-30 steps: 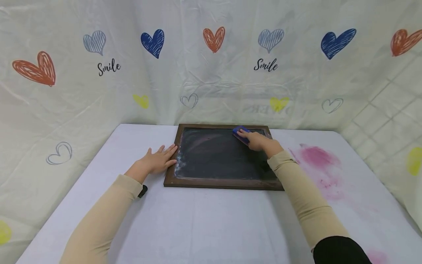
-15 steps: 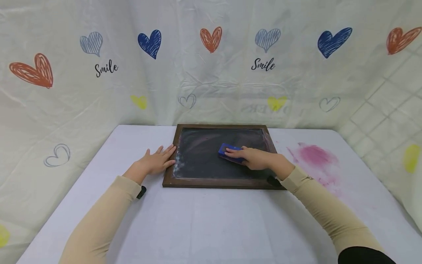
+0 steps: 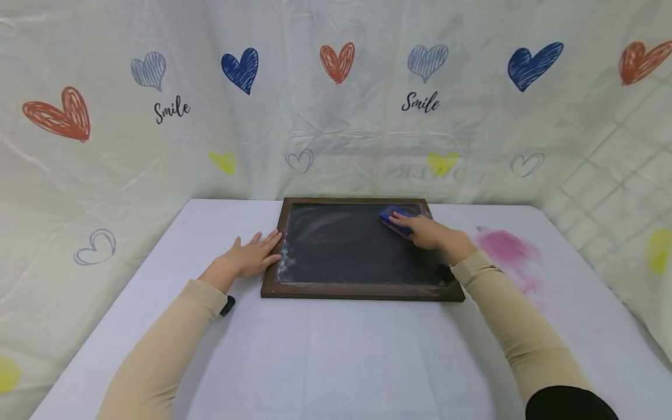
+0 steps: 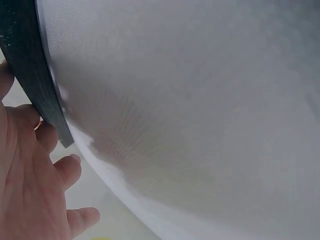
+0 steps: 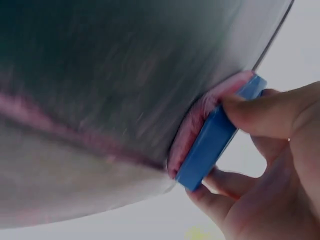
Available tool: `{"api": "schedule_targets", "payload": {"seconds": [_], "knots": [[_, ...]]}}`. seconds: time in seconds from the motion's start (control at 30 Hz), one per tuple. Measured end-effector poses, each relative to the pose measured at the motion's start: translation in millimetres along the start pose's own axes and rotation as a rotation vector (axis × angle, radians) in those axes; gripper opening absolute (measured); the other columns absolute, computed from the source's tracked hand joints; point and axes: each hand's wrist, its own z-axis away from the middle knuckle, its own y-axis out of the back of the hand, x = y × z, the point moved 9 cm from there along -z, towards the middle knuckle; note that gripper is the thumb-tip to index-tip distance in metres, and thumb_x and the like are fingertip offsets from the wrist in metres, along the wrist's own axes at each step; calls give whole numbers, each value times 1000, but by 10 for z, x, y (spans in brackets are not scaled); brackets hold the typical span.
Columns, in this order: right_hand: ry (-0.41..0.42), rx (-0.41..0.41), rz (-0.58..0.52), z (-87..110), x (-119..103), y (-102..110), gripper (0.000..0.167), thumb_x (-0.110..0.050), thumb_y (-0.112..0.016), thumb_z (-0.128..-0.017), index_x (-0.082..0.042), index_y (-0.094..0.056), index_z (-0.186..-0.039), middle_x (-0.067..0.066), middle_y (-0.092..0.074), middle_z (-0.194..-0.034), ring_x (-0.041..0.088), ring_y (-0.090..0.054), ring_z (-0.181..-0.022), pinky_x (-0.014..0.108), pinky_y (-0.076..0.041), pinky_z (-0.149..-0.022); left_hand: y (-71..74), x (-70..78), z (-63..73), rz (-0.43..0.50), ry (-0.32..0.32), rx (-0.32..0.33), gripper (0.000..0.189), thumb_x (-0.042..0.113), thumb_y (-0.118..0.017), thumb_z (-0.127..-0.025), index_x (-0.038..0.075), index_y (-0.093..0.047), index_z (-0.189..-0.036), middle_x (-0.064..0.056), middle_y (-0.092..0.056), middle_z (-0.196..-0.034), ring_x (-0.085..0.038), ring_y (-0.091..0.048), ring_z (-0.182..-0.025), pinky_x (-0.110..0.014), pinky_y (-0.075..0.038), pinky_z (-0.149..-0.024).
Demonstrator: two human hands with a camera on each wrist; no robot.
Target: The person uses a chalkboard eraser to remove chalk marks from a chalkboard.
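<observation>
A chalkboard (image 3: 336, 251) in a brown wooden frame lies flat on the table, with whitish and pinkish smears on its dark face. My right hand (image 3: 433, 233) grips a blue board eraser (image 3: 395, 220) near the board's upper right. In the right wrist view the thumb and fingers pinch the eraser's blue back (image 5: 212, 142), and its pink-stained felt (image 5: 192, 130) lies against the board. My left hand (image 3: 247, 258) rests with fingers spread at the frame's left edge. The left wrist view shows those fingertips touching the frame's side (image 4: 37, 75).
A white cloth (image 3: 341, 356) covers the table, with a pink powdery stain (image 3: 506, 248) right of the board. Behind the table hangs a pale curtain (image 3: 367, 122) printed with hearts and the word Smile.
The right hand and eraser moved from the board's upper right down to its middle, then back up to the upper right. My left hand has stayed at the frame's left edge.
</observation>
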Motion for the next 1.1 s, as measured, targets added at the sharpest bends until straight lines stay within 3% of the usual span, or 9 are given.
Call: {"api": "schedule_targets", "payload": {"seconds": [0.07, 0.13, 0.23, 0.4, 0.53, 0.77, 1.1], "knots": [[-36, 7, 0, 8, 84, 21, 68, 17, -54, -89, 4, -39, -154, 26, -27, -162, 39, -60, -82, 51, -46, -81, -6, -1, -6, 0, -2, -2, 69, 45, -35, -112, 12, -9, -166, -9, -7, -172, -42, -10, -154, -75, -4, -114], [-51, 13, 14, 16, 121, 32, 68, 18, -54, -88, 5, -39, -153, 27, -28, -161, 42, -63, -91, 57, -45, -95, -12, -2, -9, 1, -5, -3, 69, 45, -35, -112, 12, -10, -166, -10, -8, -172, -43, -11, -154, -76, -4, -113], [-62, 17, 34, 28, 128, 38, 69, 18, -53, -87, 6, -39, -153, 28, -28, -160, 48, -63, -100, 66, -34, -109, -10, 2, -5, 4, -8, -6, 69, 45, -35, -112, 11, -10, -166, -10, -8, -172, -43, -11, -154, -76, -4, -113], [-147, 55, 80, 98, 173, 88, 70, 16, -53, -88, 2, -39, -155, 26, -29, -162, 64, -44, -126, 70, -38, -103, 6, 13, -2, 6, -7, 1, 69, 45, -35, -112, 12, -10, -166, -9, -8, -172, -43, -10, -154, -76, -3, -114], [-206, 111, 124, 196, 259, 123, 72, 14, -53, -90, -1, -36, -158, 24, -24, -165, 63, -42, -122, 67, -42, -94, -5, 12, -9, 7, -11, 1, 69, 46, -35, -112, 12, -10, -166, -10, -8, -172, -43, -11, -154, -76, -3, -113], [-230, 185, 202, 448, 373, 240, 73, 10, -57, -89, 1, -34, -158, 27, -21, -164, 65, -43, -114, 66, -42, -86, -6, 8, -2, 4, -11, 2, 68, 45, -35, -112, 12, -11, -166, -10, -8, -172, -44, -11, -154, -76, -3, -113], [-320, 236, 182, 847, 724, 330, 66, 4, -57, -90, 5, -38, -154, 31, -26, -160, 68, -44, -111, 68, -43, -85, 8, 15, 4, 1, -17, 6, 69, 45, -35, -112, 11, -11, -166, -10, -8, -172, -44, -11, -154, -76, -4, -113]]}}
